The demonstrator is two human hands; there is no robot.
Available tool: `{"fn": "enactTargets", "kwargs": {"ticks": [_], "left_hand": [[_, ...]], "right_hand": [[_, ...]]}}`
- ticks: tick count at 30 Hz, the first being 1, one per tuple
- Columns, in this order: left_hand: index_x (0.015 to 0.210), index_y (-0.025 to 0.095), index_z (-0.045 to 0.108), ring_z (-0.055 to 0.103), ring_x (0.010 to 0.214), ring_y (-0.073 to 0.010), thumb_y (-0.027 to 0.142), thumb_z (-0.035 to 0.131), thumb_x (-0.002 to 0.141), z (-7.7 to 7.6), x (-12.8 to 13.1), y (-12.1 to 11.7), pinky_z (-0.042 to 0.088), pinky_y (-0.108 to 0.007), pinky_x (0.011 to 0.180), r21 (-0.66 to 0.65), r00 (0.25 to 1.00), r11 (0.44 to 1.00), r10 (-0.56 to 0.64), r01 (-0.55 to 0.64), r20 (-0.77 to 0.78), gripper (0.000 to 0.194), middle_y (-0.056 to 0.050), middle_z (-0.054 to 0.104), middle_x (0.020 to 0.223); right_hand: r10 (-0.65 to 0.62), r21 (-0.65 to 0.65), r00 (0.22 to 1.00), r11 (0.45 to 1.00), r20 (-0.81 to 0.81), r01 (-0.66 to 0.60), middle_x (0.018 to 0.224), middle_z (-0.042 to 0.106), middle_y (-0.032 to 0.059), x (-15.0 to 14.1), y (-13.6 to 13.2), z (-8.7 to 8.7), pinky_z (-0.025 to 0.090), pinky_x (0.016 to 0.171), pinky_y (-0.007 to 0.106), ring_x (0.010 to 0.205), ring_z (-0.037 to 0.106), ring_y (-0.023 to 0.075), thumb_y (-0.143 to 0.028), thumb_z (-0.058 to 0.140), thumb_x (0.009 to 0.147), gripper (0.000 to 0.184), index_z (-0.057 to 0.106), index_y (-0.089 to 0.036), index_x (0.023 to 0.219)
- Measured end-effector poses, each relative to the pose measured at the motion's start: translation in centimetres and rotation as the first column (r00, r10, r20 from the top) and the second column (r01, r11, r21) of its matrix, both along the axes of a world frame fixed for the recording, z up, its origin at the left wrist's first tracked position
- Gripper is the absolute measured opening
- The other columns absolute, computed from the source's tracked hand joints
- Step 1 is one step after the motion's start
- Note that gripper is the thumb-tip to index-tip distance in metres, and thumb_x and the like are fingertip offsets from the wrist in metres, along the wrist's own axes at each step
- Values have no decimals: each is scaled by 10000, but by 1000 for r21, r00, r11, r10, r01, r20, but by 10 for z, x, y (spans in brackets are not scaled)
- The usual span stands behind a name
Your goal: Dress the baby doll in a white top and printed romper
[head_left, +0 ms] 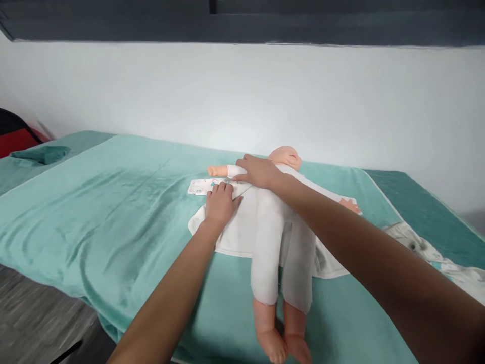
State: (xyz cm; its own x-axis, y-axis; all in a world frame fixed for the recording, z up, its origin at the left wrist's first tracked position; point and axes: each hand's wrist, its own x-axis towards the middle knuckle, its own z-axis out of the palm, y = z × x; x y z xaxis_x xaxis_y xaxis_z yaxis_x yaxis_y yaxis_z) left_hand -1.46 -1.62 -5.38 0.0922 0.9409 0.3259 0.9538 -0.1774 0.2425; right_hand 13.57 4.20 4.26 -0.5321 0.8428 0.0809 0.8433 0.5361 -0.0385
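A baby doll (267, 217) with a white cloth body lies on its back, bare feet toward me and head turned to the right. Under it is spread a white garment (235, 240) with a printed strip (199, 186) at its left side. My left hand (222, 205) rests palm down on the garment and strip, fingers extended and thumb apart. Across the doll's chest reaches my right hand (257, 171), its thumb and fingers around the doll's upper arm (233, 171) on the left side. The doll's other arm (348, 204) stretches out to the right.
A teal blanket (113, 202) covers the bed, which stands against a white wall (189, 96). Printed cloth (424, 247) lies crumpled at the right. A red and black object (15, 136) is at the far left. Grey floor (41, 313) shows at the lower left.
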Motion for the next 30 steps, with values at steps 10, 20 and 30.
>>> {"fn": "enactTargets", "kwargs": {"ticks": [10,20,30], "left_hand": [[836,163,708,623,787,-207,347,676,757,-10,-33,24,451,-302,707,-85,562,996,77,-12,824,203,-41,727,841],[812,168,735,619,760,-153,253,675,669,-20,-34,25,490,-287,767,22,268,995,5,-96,964,176,-16,721,805],[846,173,694,633,790,-147,307,652,739,-19,-35,23,517,-287,791,2,240,983,43,-185,970,176,-19,700,835]], "right_hand": [[69,66,983,995,169,-81,1108,637,135,11,-24,-4,371,722,358,894,615,282,-671,333,988,575,634,-202,1131],[40,15,979,999,200,-44,1102,659,141,15,-23,-11,369,762,387,932,622,306,-637,345,991,550,672,-212,1114],[47,9,985,999,166,-49,1040,664,121,17,-22,-11,361,711,369,827,620,273,-660,412,955,527,694,-219,1016]]}}
